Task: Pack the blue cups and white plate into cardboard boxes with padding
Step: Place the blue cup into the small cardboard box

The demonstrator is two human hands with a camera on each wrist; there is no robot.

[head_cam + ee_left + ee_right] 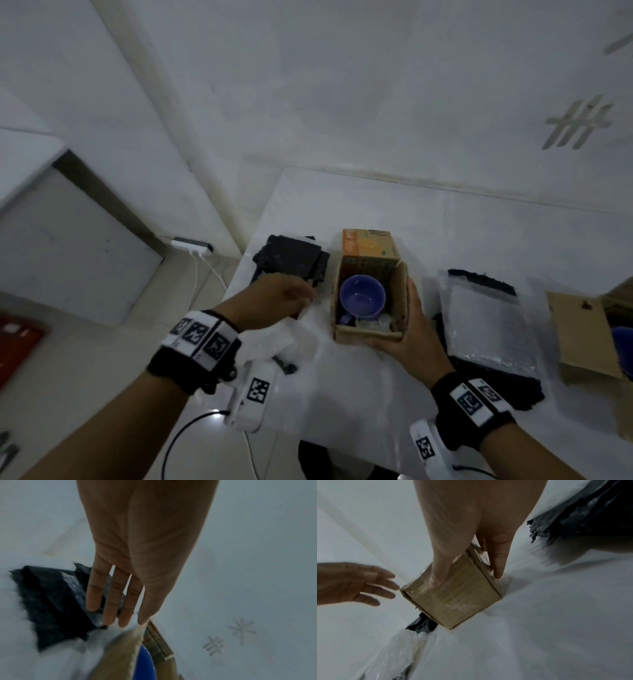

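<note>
A small open cardboard box [368,334] [458,601] [120,653] stands on the white table with a blue cup [362,296] [145,662] inside on clear wrap. My right hand [407,325] [466,580] grips the box's near right corner, thumb on the front face and fingers along the right side. My left hand [301,294] [116,608] [373,586] is open with straight fingers, reaching over the near edge of a black padding sheet [291,260] [51,601] left of the box. I cannot tell if it touches the sheet. No white plate is in view.
A bubble-wrap sheet [489,325] lies on more black padding to the right. Beyond it stands a second cardboard box [579,335] holding another blue cup [623,346]. The table's left edge drops to the floor, where a power strip [191,246] lies.
</note>
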